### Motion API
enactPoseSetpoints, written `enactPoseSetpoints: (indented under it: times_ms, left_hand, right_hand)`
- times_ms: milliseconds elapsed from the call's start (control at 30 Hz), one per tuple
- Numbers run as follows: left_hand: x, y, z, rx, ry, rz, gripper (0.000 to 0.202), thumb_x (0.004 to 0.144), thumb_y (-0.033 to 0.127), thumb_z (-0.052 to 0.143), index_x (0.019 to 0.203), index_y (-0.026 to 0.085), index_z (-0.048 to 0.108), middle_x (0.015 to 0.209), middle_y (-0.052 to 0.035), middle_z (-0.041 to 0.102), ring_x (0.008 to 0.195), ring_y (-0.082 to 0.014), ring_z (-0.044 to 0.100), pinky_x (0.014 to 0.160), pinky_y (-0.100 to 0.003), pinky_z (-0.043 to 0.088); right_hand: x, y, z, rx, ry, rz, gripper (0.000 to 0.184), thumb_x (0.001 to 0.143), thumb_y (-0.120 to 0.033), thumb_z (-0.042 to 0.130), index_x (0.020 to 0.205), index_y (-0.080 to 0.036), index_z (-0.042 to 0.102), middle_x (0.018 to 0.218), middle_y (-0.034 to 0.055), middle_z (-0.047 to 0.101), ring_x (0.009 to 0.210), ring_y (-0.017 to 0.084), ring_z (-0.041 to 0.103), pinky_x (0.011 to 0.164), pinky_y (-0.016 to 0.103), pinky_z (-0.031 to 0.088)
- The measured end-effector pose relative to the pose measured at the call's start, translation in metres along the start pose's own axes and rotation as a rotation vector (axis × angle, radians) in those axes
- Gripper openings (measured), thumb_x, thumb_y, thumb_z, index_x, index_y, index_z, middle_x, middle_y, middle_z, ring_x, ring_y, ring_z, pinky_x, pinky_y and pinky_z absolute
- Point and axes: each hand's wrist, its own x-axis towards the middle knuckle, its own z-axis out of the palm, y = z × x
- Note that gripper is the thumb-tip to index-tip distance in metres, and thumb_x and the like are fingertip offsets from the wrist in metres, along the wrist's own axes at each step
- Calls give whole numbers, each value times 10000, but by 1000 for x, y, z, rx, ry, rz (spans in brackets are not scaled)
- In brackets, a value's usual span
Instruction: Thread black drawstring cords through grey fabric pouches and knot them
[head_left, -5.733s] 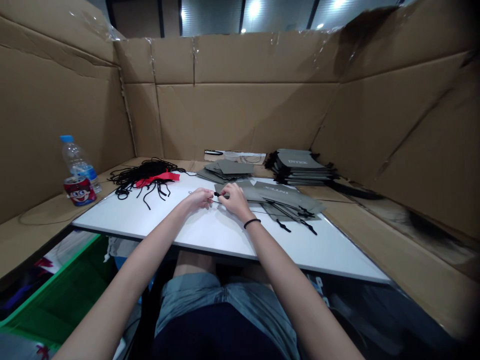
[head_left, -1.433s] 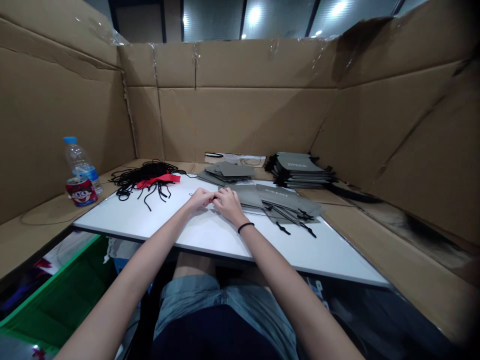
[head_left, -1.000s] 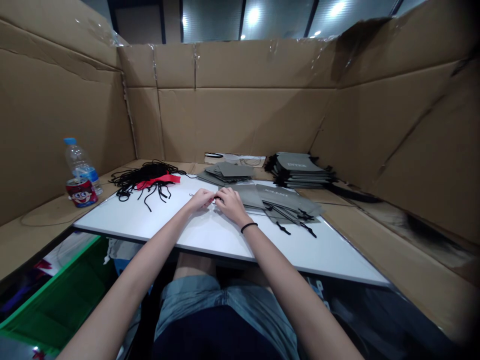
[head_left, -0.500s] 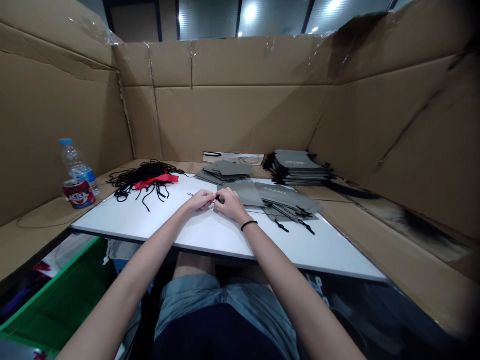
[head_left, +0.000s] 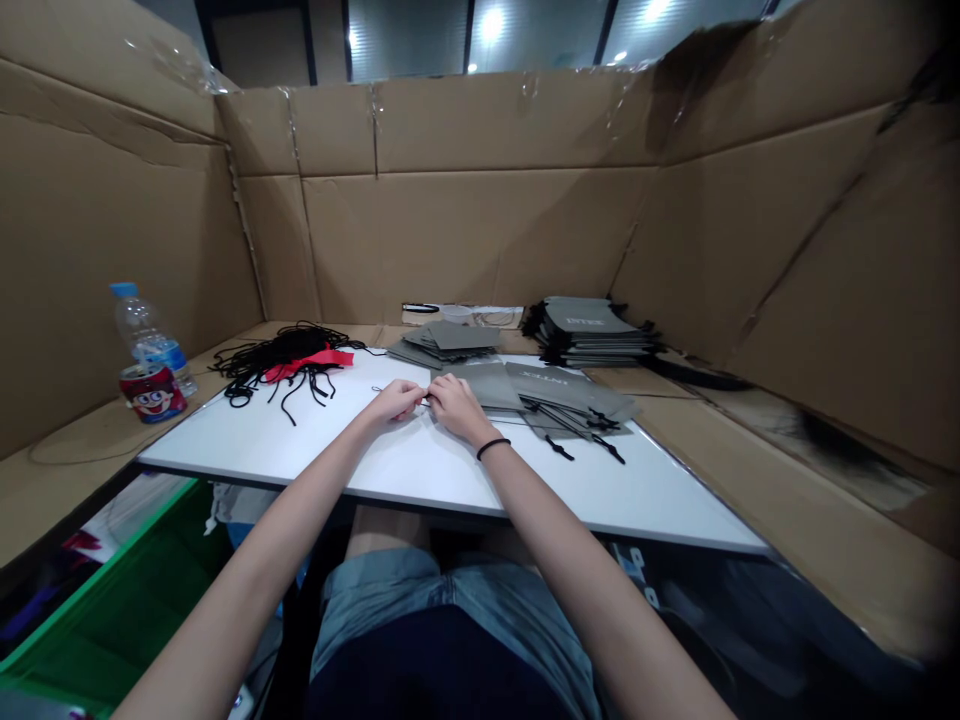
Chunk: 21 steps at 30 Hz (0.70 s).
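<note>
Black cord [head_left: 379, 389] pinched between both hands on a white table [head_left: 262, 450].
Left hand [head_left: 391, 402] and right hand [head_left: 456, 408] press together at the fingertips, hiding most of the cord. Grey bags [head_left: 480, 384] lie just right; a stack [head_left: 589, 325] beyond bears small, unclear print. Left sits a cord heap [head_left: 259, 365] with red ribbon [head_left: 307, 359].

Cardboard walls [head_left: 480, 240] on three sides, seams taped [head_left: 370, 110], right-hand sheets creased and torn. White table [head_left: 420, 480] inside, cardboard ledge [head_left: 757, 480] alongside. Above walls: glass panels [head_left: 405, 40], dark frames, ceiling lights [head_left: 492, 22] reflected, bright.
</note>
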Motion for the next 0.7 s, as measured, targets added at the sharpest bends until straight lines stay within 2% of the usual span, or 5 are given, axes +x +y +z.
enactPoseSetpoints:
  times_ms: [133,333,533,700]
  left_hand:
    - [0,-2,-2,-69,-41,-2,324,879,311,548,611,166,437,440,75,368,303,-28,302,331,-171,178]
    - [-1,-1,-3,-88,-36,-14,299,898,333,535,662,155,496,396,69,397,283,-35,297,334,-170,203]
    - [0,-5,-2,-46,-42,12,270,928,282,451,693,157,491,401,68,413,285,-42,329,339,-162,199]
    - [4,-9,-2,-45,-87,22,270,871,269,522,631,155,473,441,56,420,327,-36,339,354,-164,197]
  right_hand:
    - [0,-1,-1,39,20,29,200,899,-177,425,895,-181,625,990,74,629,990,205,471,881,335,318]
    - [1,1,-1,129,26,120,227,918,-205,402,858,-199,621,999,54,629,999,197,469,884,330,325]
    - [0,-1,2,6,13,144,241,914,-196,413,892,-199,653,1002,88,627,1002,226,457,882,366,311]
    - [2,-11,8,-76,-34,267,272,900,-182,418,899,-200,689,1037,121,613,993,252,465,842,387,313]
